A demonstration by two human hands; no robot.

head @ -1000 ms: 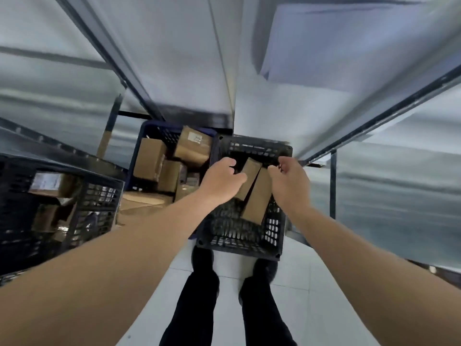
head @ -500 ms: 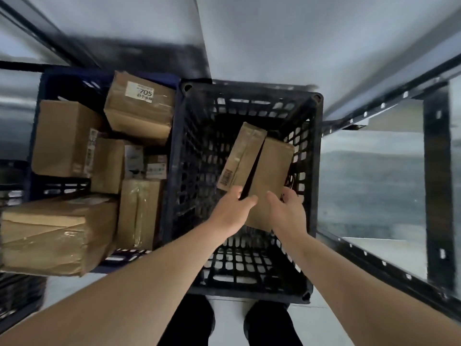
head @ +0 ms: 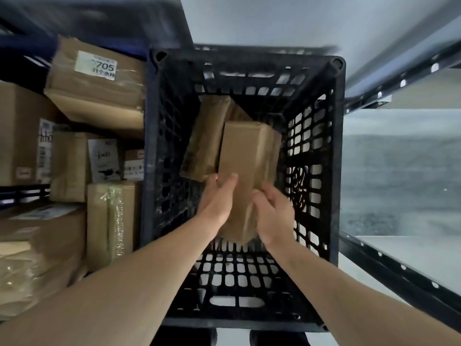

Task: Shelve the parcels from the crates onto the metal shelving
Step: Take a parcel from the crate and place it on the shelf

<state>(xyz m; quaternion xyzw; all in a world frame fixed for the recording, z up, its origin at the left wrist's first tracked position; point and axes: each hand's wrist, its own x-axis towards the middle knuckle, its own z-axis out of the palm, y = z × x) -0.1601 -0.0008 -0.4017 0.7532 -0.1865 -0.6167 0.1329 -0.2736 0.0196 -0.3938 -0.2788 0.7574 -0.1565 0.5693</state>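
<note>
Looking down into the black crate (head: 334,151), I see my left hand (head: 219,196) curled round a long brown parcel (head: 245,161) and my right hand (head: 273,213) cupping its other side, probably to lift it clear toward the metal shelving (head: 399,265) alongside.

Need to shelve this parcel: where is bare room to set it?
The pale shelf board right of the black crate lies bare. The blue crate at left is crammed with parcels.
</note>
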